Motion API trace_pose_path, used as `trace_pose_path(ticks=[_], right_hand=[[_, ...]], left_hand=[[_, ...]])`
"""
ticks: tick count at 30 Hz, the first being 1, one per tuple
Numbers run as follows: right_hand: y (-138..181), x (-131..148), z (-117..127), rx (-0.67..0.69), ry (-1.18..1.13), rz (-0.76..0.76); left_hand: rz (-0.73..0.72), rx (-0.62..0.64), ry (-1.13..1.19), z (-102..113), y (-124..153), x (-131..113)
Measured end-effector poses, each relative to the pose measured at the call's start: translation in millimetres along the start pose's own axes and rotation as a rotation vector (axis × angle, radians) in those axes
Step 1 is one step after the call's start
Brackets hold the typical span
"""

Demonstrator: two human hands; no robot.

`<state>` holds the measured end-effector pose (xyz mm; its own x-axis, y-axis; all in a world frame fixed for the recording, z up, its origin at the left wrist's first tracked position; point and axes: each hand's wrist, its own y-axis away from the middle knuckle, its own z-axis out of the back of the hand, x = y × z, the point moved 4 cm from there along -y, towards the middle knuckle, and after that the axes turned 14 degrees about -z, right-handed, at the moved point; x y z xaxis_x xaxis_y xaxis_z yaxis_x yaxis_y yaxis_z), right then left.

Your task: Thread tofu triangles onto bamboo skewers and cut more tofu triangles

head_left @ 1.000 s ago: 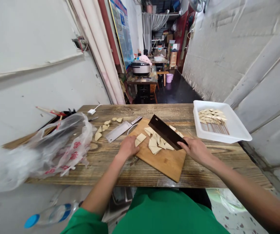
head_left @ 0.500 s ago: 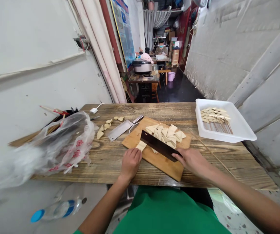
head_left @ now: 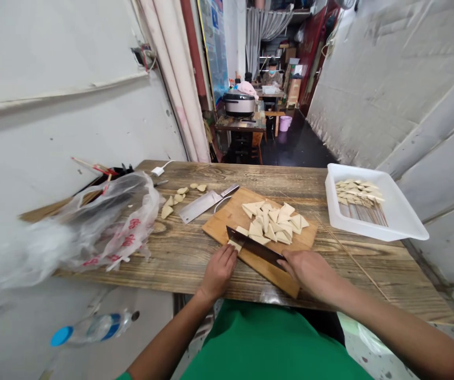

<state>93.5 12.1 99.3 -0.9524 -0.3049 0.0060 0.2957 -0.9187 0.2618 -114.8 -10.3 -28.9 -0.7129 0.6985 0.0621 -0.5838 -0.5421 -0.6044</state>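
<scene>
My right hand (head_left: 303, 268) is closed round the handle of a dark cleaver (head_left: 256, 247), whose blade lies across a pale slice of what looks like tofu (head_left: 234, 245). The fingers of my left hand (head_left: 219, 269) press together on the near end of that slice, at the left edge of the wooden cutting board (head_left: 227, 212). Behind the blade, several pale cut triangles (head_left: 276, 221) lie in a loose pile on the board. A second cleaver (head_left: 205, 205), with a metal handle, rests flat on the table left of the board.
Curved pale offcuts (head_left: 178, 197) lie left of the second cleaver. A plastic bag (head_left: 127, 221) with sticks beside it covers the table's left end. At right stands a white tray (head_left: 406, 224) of skewered pieces; thin skewers (head_left: 357, 261) lie nearby. Another person (head_left: 272, 78) sits far back.
The cleaver has come down onto the slice, and its blade is now lower and partly across it. My left hand stays on the slice. The whole view has shifted slightly.
</scene>
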Motion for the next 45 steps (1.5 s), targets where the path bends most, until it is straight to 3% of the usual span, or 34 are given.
trace_pose_path(ticks=[5,19,23,27,32,36,38,41,45], right_hand=[[-2,0,6,-0.035,0.012,0.034],[-5,8,11,0.037,0.066,-0.011],[-7,12,8,0.077,0.073,-0.032],[-15,20,0,0.021,0.060,-0.007],[-12,16,-10,-0.048,0.040,-0.005],[0,-10,-7,-0.183,-0.019,-0.063],[4,-24,-5,-0.255,-0.025,-0.121],[7,-38,-4,-0.295,-0.040,-0.167],[12,-47,-10,-0.298,-0.103,-0.170]], left_hand=[[0.018,0.023,-0.017,-2,1,0],[0.039,0.025,0.024,-4,2,0],[0.039,0.029,0.042,-5,4,1],[0.046,0.018,0.062,-5,2,1],[0.098,-0.109,0.106,12,-5,1],[0.268,-0.331,0.118,29,-7,13],[0.275,-0.366,0.076,32,-13,20],[0.153,-0.211,0.082,24,-34,32],[-0.036,0.187,0.260,8,-58,47]])
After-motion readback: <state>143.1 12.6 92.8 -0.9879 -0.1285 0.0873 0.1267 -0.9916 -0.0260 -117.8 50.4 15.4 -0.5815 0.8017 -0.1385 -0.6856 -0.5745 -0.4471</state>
